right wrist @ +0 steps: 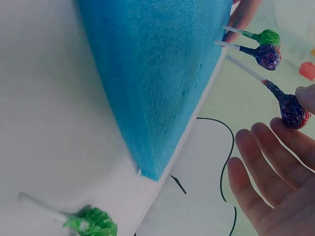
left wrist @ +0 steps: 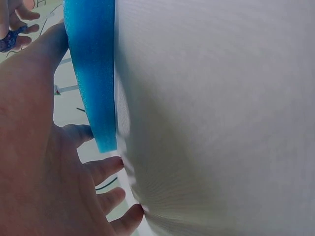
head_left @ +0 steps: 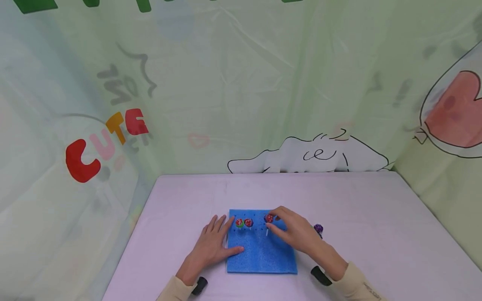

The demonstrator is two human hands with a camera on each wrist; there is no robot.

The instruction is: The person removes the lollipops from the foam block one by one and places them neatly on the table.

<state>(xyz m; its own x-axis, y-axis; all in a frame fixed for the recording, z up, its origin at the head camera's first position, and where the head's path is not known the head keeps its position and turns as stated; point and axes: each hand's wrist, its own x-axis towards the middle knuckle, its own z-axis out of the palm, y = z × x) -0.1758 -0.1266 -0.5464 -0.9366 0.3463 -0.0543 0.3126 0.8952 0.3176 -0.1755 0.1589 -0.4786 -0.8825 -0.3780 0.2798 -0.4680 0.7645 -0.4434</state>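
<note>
A blue foam board point(head_left: 261, 257) with rows of small holes lies on the table. My left hand point(head_left: 212, 242) rests at its left side, fingers spread, thumb over the board. Two wrapped lollipops, one red and green point(head_left: 239, 223) and one red and purple point(head_left: 249, 222), stand in the board near its upper left. Between thumb and index finger, my right hand point(head_left: 295, 230) pinches a third lollipop point(right wrist: 293, 112) by its red and purple head, stick pointing down to the board. Whether that stick sits in a hole, I cannot tell.
Right of the board, partly behind the right hand, a purple-wrapped lollipop point(head_left: 318, 228) lies on the table point(head_left: 357, 209). A green-wrapped lollipop point(right wrist: 93, 223) lies there too in the right wrist view. A printed curtain point(head_left: 241, 83) hangs behind the table.
</note>
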